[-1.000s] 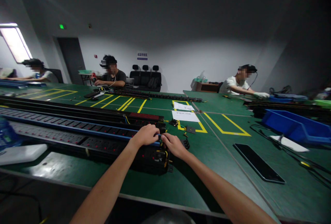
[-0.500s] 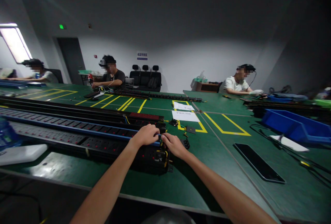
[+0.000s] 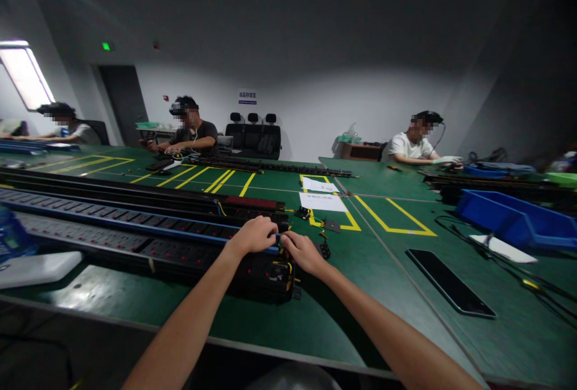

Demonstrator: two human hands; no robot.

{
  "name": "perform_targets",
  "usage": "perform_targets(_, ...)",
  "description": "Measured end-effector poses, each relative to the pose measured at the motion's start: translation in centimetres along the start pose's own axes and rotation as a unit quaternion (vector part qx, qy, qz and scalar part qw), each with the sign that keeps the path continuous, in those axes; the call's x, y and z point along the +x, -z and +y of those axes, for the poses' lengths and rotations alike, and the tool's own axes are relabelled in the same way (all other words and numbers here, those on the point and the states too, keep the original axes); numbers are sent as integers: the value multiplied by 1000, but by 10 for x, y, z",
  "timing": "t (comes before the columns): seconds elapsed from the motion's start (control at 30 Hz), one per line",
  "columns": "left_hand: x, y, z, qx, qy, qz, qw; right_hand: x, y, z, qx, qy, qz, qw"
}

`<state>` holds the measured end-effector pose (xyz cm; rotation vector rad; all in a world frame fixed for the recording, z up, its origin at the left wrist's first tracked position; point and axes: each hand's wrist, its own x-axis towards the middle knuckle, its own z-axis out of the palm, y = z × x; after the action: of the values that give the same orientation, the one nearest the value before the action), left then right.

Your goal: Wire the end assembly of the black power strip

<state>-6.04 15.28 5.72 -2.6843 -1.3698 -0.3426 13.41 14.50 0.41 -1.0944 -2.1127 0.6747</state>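
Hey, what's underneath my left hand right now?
A blue-edged black strip passes beneath your left hand; the portion directly under it is covered, so I can't see that.

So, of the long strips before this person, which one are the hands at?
The blue-edged strip: the left hand and right hand are at its right end. The front strip and rear strips look black or grey.

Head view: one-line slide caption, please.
Left hand and right hand close together at the end of a long blue-edged strip on a green table.
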Motion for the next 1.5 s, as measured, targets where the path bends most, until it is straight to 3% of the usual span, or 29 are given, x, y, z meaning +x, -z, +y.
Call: perform_targets(1.5, 0, 3, 1, 0, -2, 0, 1000, -2, 1, -2, -4, 0, -2, 1000)
